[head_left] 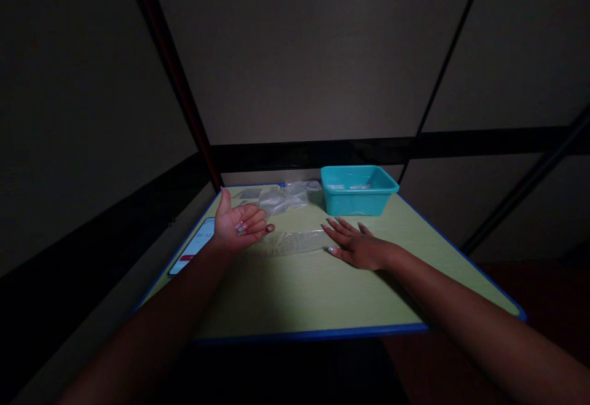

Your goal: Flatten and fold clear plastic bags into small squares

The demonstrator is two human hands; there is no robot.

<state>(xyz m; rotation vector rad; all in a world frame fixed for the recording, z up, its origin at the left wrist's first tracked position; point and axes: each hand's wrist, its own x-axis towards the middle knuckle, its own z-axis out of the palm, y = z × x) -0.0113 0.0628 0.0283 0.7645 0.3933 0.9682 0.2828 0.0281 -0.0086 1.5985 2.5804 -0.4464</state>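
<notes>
My left hand is turned palm up over the left part of the table, thumb stretched upward and fingers loosely curled. Nothing shows in it. My right hand lies palm down with its fingers spread, the fingertips at the right end of a flat clear plastic bag. That bag stretches across the table between both hands, its left end partly hidden by the left hand. Behind it lie more crumpled clear plastic bags. A turquoise plastic basin stands beyond my right hand, with some pale things inside that I cannot make out.
A phone with a lit screen lies at the table's left edge, partly behind my left forearm. The pale green table has a blue rim. Dark panelled walls close in behind and at the left.
</notes>
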